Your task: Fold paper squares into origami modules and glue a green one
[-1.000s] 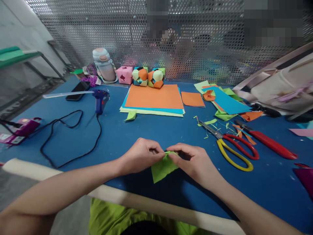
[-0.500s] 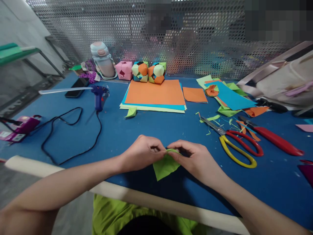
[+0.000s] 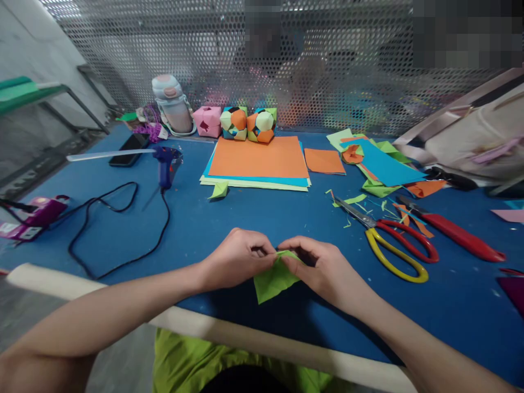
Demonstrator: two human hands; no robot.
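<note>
Your left hand (image 3: 237,261) and right hand (image 3: 327,270) pinch the green paper's (image 3: 273,282) upper edge | paper: between them, above bench (image 3: 196,218), lower corner free | folding apparently underway, unfinished.

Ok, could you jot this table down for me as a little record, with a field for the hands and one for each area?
Left hand: pinching green paper
Right hand: pinching the same paper
Surface: blue table
Left side: glue gun, phone, bottle
Middle: paper stack, orange sheet on top
Behind stack: three folded paper shapes
Right side: scissors, red-handled tool, paper scraps
</note>
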